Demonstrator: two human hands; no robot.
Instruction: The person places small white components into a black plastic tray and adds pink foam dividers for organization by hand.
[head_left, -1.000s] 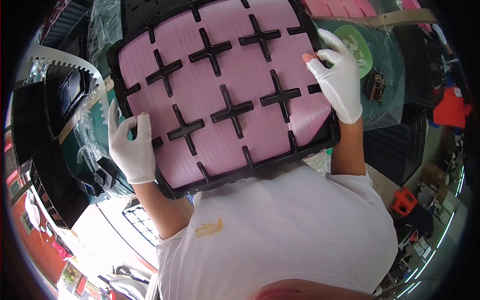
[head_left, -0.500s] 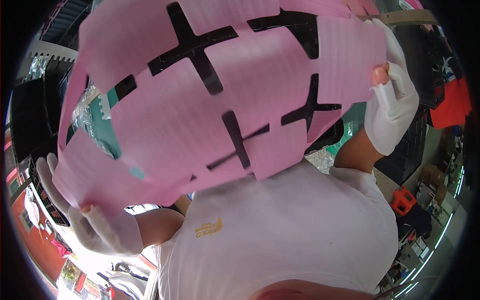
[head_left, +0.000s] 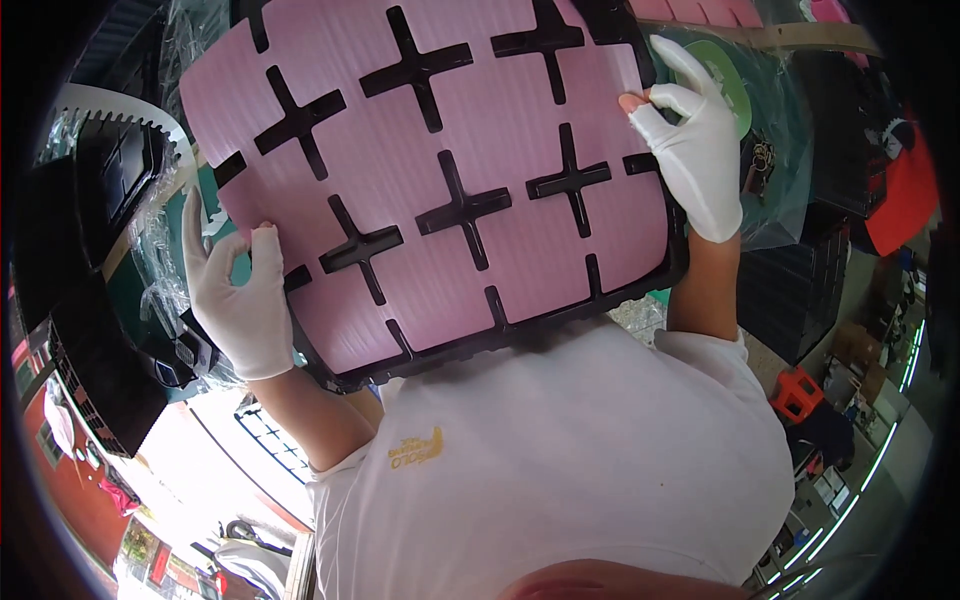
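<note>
- My left hand (head_left: 240, 300), gloved white, grips the lower left edge of the black tray (head_left: 500, 335).
- My right hand (head_left: 695, 150) pinches the pink sheet (head_left: 440, 130) at the tray's right edge.
- The sheet lies in the tray, held before my chest.

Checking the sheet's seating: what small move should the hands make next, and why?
Probably press the pink sheet flat into the black tray. The left hand and right hand pinch its opposite edges, and the black cross ribs already show through its slots, so it looks nearly seated.
</note>
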